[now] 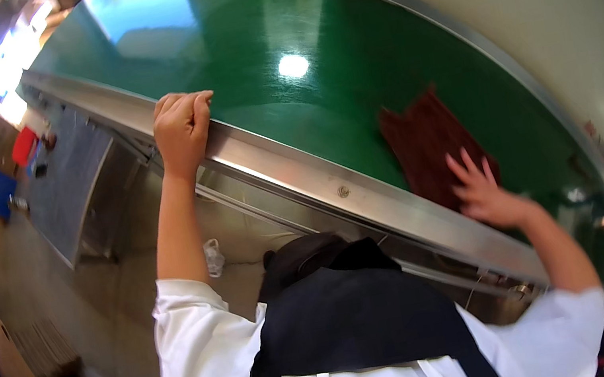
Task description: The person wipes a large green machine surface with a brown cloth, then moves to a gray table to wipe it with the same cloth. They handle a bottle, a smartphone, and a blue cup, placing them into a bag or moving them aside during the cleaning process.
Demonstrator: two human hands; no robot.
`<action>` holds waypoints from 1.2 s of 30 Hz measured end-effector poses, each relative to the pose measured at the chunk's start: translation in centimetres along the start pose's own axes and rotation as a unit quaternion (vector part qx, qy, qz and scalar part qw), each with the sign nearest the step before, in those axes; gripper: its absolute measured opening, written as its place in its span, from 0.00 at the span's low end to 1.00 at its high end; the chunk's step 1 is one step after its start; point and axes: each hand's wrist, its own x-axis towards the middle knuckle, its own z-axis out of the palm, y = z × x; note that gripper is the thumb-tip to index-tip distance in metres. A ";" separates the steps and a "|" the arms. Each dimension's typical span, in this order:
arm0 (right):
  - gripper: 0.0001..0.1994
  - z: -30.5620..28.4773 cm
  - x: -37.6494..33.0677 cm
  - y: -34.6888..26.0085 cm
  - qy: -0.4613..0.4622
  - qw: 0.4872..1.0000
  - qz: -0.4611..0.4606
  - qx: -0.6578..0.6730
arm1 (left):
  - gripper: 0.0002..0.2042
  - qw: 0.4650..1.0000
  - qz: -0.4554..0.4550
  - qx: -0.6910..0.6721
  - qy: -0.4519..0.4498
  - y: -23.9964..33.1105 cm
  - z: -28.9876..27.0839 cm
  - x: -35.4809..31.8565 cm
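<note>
Wipe underway: right hand [485, 192], fingers spread flat, presses red cloth [429, 142] on green belt [278, 55] near its rail [333, 179], which left hand [180, 125] grips curled; most belt looks unwiped.

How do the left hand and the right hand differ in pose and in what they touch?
The left hand is curled in a fist on the metal rail; the right hand lies flat, fingers spread, on the dark red cloth. Both are bare and reach toward the green table.
</note>
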 end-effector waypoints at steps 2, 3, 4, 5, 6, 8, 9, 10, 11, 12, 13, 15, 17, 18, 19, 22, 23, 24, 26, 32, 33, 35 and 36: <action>0.07 1.4 -4.4 1.2 -0.007 0.998 -0.011 0.066 | 0.08 1.000 -0.014 -0.018 0.007 0.2 0.5 0.0; 0.06 1.8 -4.9 1.6 0.005 0.997 -0.018 0.073 | 0.08 1.000 -0.019 -0.011 -0.001 0.5 0.6 0.2; 0.07 1.6 -4.5 1.1 -0.001 0.997 -0.007 0.073 | 0.08 1.000 -0.020 -0.013 0.013 0.5 0.7 0.2; 0.08 0.8 -3.3 0.9 -0.008 0.998 -0.036 0.049 | 0.10 0.999 -0.020 -0.016 0.020 0.2 0.6 0.1; 0.10 0.1 -1.9 0.8 -0.012 0.998 -0.063 0.027 | 0.12 0.999 -0.016 -0.020 0.025 0.1 0.6 0.2; 0.12 -1.6 2.4 0.3 -0.018 0.988 -0.147 -0.034 | 0.19 1.000 -0.010 -0.011 0.008 1.0 0.3 0.8; 0.14 -2.6 5.2 -0.8 -0.028 0.981 -0.181 -0.061 | 0.22 1.000 -0.026 -0.009 -0.007 0.7 0.2 0.7; 0.17 -3.3 8.7 -2.2 -0.016 0.971 -0.218 -0.095 | 0.25 1.000 -0.013 -0.005 0.006 0.0 0.3 0.4; 0.20 -4.6 12.2 -4.0 -0.031 0.961 -0.245 -0.127 | 0.26 1.000 -0.026 -0.001 0.014 -0.4 0.2 -0.1; 0.24 -5.4 15.5 -6.1 0.000 0.947 -0.282 -0.153 | 0.27 0.999 -0.038 0.000 0.027 -0.5 -0.2 -0.5; 0.25 -6.2 19.0 -7.8 0.029 0.933 -0.315 -0.174 | 0.28 0.999 -0.020 -0.005 0.043 -0.7 -0.3 -0.5; 0.24 -8.0 25.5 -11.2 0.026 0.929 -0.304 -0.208 | 0.30 0.996 0.000 -0.031 0.082 -1.0 -0.2 -0.4; 0.25 -9.9 31.5 -15.5 0.033 0.944 -0.277 -0.178 | 0.31 0.992 0.001 -0.077 0.104 -1.3 0.2 -0.7; 0.25 -10.6 34.3 -18.2 0.026 0.954 -0.254 -0.155 | 0.33 0.988 0.001 -0.111 0.106 -1.4 0.4 -1.2; 0.26 -11.0 37.5 -19.6 0.088 0.948 -0.270 -0.144 | 0.33 0.978 -0.001 -0.174 0.116 -1.1 0.5 -1.4; 0.29 -13.1 47.2 -23.1 0.085 0.950 -0.226 -0.196 | 0.34 0.958 0.032 -0.263 0.108 -1.2 -1.3 -4.8; 0.30 -13.5 48.5 -24.6 0.088 0.958 -0.214 -0.172 | 0.34 0.965 0.049 -0.249 0.068 -1.6 -2.1 -6.8; 0.31 -14.2 49.4 -25.2 0.094 0.965 -0.193 -0.149 | 0.34 0.967 0.071 -0.243 0.027 -2.1 -2.7 -8.9; 0.32 -14.3 51.7 -26.6 0.097 0.968 -0.177 -0.152 | 0.35 0.966 0.078 -0.246 -0.034 -3.6 -5.5 -13.7; 0.36 -15.1 57.8 -26.9 0.156 0.963 -0.098 -0.197 | 0.30 0.942 -0.236 -0.177 -0.159 -10.9 -14.7 -24.7; 0.36 -15.2 59.2 -26.8 0.158 0.964 -0.081 -0.200 | 0.28 0.926 -0.300 -0.136 -0.182 -11.2 -16.1 -25.4; 0.35 -15.6 62.0 -26.8 0.153 0.948 -0.079 -0.267 | 0.25 0.878 -0.391 -0.094 -0.260 -12.0 -17.0 -28.6; 0.36 -16.1 62.5 -27.3 0.138 0.939 -0.079 -0.305 | 0.24 0.847 -0.432 -0.088 -0.296 -11.8 -17.4 -29.7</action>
